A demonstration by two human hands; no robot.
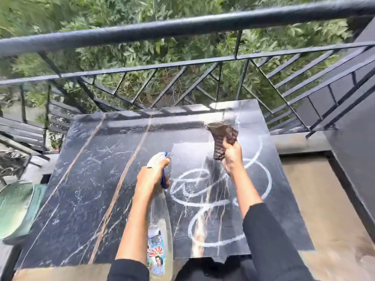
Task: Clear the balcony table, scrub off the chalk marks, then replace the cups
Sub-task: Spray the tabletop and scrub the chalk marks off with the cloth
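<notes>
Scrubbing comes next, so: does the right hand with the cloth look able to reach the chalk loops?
Probably yes: the right hand grips the cloth directly over the chalk loops, with nothing lying between them on the tabletop.

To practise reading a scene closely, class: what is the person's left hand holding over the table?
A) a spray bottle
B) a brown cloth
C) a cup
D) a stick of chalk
A: the left hand grips the spray bottle at its trigger head, while the right hand holds the brown cloth.
</notes>
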